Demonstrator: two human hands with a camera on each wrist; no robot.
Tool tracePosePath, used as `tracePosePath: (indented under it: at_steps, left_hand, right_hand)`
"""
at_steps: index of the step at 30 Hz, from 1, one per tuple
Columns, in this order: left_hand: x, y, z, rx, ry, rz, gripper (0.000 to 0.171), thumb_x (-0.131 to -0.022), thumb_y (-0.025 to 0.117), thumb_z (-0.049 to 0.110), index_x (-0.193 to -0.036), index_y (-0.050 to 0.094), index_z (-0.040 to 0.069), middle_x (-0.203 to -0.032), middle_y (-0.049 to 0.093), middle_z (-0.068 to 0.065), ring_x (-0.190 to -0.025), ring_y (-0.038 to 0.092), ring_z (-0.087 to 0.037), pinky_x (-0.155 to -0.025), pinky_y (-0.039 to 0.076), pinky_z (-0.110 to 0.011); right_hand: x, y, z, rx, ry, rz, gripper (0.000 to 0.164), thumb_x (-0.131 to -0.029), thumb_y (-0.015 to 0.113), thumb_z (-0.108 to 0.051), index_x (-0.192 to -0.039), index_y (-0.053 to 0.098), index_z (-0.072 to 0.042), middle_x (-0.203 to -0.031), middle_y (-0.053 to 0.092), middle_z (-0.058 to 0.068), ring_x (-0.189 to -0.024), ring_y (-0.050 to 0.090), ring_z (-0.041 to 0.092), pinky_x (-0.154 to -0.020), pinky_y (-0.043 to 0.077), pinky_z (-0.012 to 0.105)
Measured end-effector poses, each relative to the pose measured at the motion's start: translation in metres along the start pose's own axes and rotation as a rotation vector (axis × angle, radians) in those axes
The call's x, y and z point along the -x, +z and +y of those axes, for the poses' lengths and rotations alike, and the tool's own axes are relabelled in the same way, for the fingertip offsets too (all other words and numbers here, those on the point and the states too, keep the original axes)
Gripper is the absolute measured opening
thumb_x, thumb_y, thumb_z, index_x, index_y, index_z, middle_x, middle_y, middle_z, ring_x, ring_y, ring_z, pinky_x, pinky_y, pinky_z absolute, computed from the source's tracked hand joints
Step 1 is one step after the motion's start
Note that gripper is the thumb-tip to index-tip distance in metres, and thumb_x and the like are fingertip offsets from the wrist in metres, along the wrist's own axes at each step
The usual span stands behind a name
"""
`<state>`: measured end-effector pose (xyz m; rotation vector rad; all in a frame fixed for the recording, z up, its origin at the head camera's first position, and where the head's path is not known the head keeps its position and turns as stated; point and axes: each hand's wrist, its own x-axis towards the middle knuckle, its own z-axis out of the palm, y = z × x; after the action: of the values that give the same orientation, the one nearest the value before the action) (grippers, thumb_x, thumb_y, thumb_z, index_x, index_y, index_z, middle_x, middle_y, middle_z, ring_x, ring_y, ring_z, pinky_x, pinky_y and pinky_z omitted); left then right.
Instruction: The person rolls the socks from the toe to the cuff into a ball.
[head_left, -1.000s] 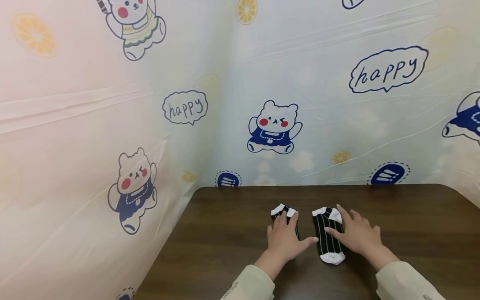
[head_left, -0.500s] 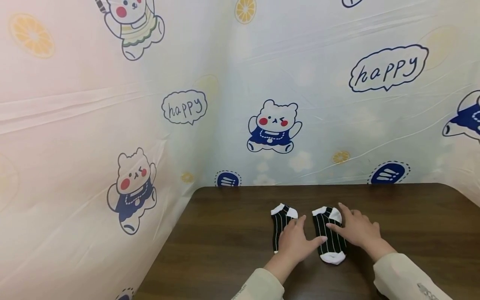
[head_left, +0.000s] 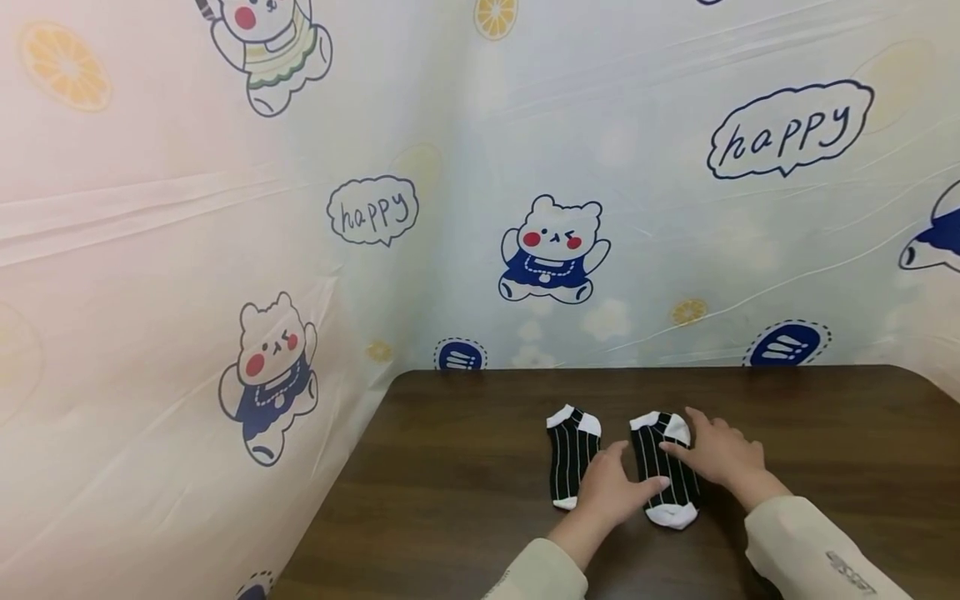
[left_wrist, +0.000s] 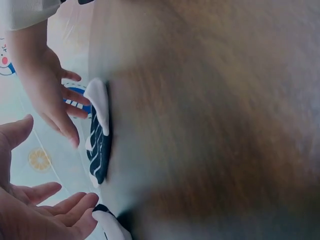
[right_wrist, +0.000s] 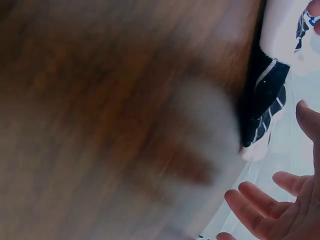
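Two short black socks with white pinstripes and white cuffs, heels and toes lie flat, side by side. My left hand [head_left: 611, 492] is spread over the gap between them. It overlaps the right edge of the left sock [head_left: 568, 454], and its thumb reaches across the right sock [head_left: 651, 457]. Fingers spread, my right hand [head_left: 723, 457] is at the right sock's right edge, its thumb over the black fabric near the heel. In the right wrist view the right hand [right_wrist: 285, 210] has relaxed fingers apart from the sock [right_wrist: 270, 85]. Neither hand grips anything.
Both socks lie on a dark brown wooden table [head_left: 420, 483] with rounded far corners. Behind and to the left hangs a pale curtain [head_left: 450, 267] printed with bears, orange slices and "happy" bubbles. The sleeves [head_left: 821, 542] are cream.
My left hand has slid off the left sock, moving right and toward me, uncovering most of that sock. My right hand has barely moved. Both socks stay in place.
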<state>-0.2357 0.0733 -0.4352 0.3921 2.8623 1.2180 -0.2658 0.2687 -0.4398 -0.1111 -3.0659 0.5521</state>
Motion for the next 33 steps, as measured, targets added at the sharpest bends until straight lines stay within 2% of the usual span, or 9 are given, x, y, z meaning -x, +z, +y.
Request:
tracePosePath:
  at_steps: [8,12,16,22,28,33]
  left_hand:
    - [-0.001,0.008,0.003,-0.043,-0.001,-0.009,0.068,-0.074,0.077,0.047,-0.127,0.057,0.01,-0.121,0.06,-0.009,-0.113,0.054,-0.024,-0.087,0.046,-0.038]
    - [-0.001,0.011,0.004,-0.1,0.0,-0.017,0.067,-0.073,0.078,0.047,-0.126,0.058,0.011,-0.119,0.06,-0.01,-0.109,0.057,-0.025,-0.085,0.047,-0.037]
    - [-0.002,0.015,0.005,-0.187,0.01,-0.021,0.066,-0.073,0.077,0.049,-0.124,0.059,0.012,-0.113,0.063,-0.008,-0.104,0.059,-0.023,-0.083,0.047,-0.035]
    - [-0.004,0.024,0.002,-0.37,0.048,-0.005,0.062,-0.072,0.075,0.054,-0.118,0.063,0.014,-0.103,0.065,-0.003,-0.097,0.06,-0.017,-0.079,0.046,-0.032]
    - [-0.004,0.029,0.002,-0.512,0.066,0.021,0.053,-0.068,0.078,0.053,-0.1,0.069,0.012,-0.088,0.061,-0.001,-0.086,0.059,-0.016,-0.073,0.045,-0.03]
    - [-0.004,0.029,0.002,-0.591,0.05,0.019,0.048,-0.065,0.079,0.051,-0.089,0.069,0.011,-0.085,0.056,-0.001,-0.084,0.056,-0.015,-0.072,0.043,-0.03]
  right_hand:
    - [-0.005,0.002,0.005,0.013,0.016,-0.005,0.092,-0.081,0.059,-0.064,-0.135,0.039,0.009,-0.122,0.044,0.042,-0.106,0.046,0.058,-0.079,0.034,0.072]
    - [-0.007,0.003,0.006,0.02,0.02,-0.008,0.091,-0.082,0.06,-0.063,-0.133,0.041,0.01,-0.121,0.044,0.042,-0.104,0.047,0.058,-0.078,0.035,0.071]
    - [-0.009,0.005,0.006,0.032,0.021,-0.012,0.089,-0.082,0.06,-0.062,-0.132,0.043,0.01,-0.121,0.044,0.042,-0.104,0.047,0.057,-0.079,0.034,0.071]
    - [-0.012,0.007,0.007,0.046,0.022,-0.016,0.083,-0.084,0.06,-0.058,-0.128,0.048,0.01,-0.119,0.045,0.041,-0.104,0.046,0.057,-0.079,0.035,0.071]
    - [-0.015,0.009,0.007,0.052,0.023,-0.021,0.075,-0.085,0.062,-0.053,-0.124,0.051,0.01,-0.112,0.047,0.039,-0.102,0.046,0.056,-0.078,0.036,0.069]
    - [-0.016,0.01,0.006,0.04,0.03,-0.03,0.07,-0.085,0.064,-0.049,-0.121,0.052,0.01,-0.11,0.046,0.038,-0.101,0.045,0.056,-0.078,0.035,0.069]
